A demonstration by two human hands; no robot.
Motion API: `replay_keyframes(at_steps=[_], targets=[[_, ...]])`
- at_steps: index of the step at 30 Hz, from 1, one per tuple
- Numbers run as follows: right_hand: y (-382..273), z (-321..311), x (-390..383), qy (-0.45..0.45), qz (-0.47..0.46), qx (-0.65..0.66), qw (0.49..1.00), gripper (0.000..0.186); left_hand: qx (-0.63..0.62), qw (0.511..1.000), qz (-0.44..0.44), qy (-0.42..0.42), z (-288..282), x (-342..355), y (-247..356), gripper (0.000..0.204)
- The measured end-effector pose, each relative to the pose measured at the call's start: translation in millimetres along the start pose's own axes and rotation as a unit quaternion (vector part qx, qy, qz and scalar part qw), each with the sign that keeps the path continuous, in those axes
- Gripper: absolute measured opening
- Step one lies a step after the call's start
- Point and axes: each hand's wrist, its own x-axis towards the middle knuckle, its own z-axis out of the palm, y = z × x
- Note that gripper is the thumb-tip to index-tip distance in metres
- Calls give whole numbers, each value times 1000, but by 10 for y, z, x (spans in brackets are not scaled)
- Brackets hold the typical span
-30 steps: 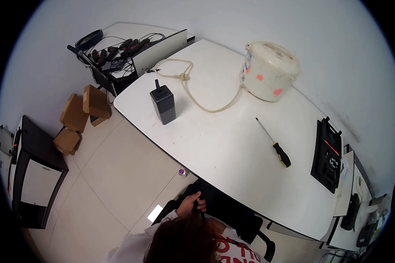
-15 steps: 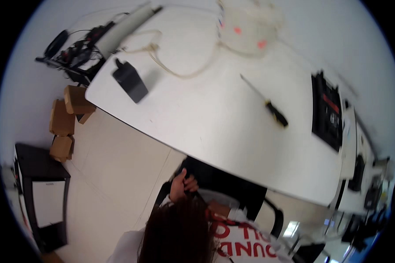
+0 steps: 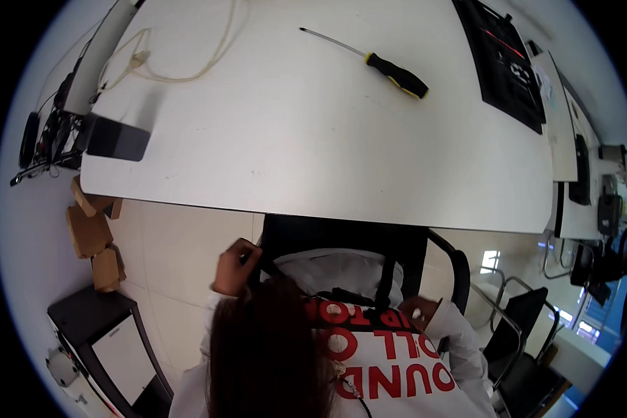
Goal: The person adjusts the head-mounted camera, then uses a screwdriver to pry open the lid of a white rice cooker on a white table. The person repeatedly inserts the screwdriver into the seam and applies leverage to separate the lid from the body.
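My left hand (image 3: 235, 266) is off the table's front edge, beside the black chair (image 3: 341, 230), with its fingers curled. Whatever it may be gripping is too dark to make out. My right hand (image 3: 419, 308) is at the right side of my white top with red lettering (image 3: 397, 348). Its fingers look bent, and a small pale spot shows at them; I cannot tell what it is. A black strap (image 3: 386, 279) runs across my lap between the hands. On the table lies a screwdriver (image 3: 397, 75) with a black and yellow handle, touched by neither hand.
The white table (image 3: 313, 160) carries a dark grey block-shaped device (image 3: 118, 138), a cream cord (image 3: 181, 78) and an open black tool case (image 3: 501, 66). Cardboard boxes (image 3: 89, 231) and a dark cabinet (image 3: 111, 341) stand at the left. Chairs (image 3: 519, 320) are at the right.
My hands have moved apart, the left one leftward and the right one rightward. The view has turned and shifted, so the table's contents sit higher in the picture.
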Motion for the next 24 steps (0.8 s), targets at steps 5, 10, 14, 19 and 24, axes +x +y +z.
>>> replay_keyframes(at_steps=[5, 10, 14, 19, 24], targets=[[-133, 166, -43, 97, 69, 146, 982, 28, 157, 962, 225, -10, 92, 283, 490, 9], [-321, 268, 391, 174, 131, 154, 964, 33, 84, 865, 351, -348, 839, 523, 921, 16], [-193, 325, 442, 186, 124, 113, 968, 39, 154, 781, 339, -500, 1412, 378, 1154, 28], [-100, 295, 431, 157, 130, 177, 963, 33, 171, 775, 298, -531, 1574, 157, 1165, 44], [292, 314, 461, 170, 155, 435, 871, 26, 235, 776, 249, -531, 1478, 124, 1309, 45]])
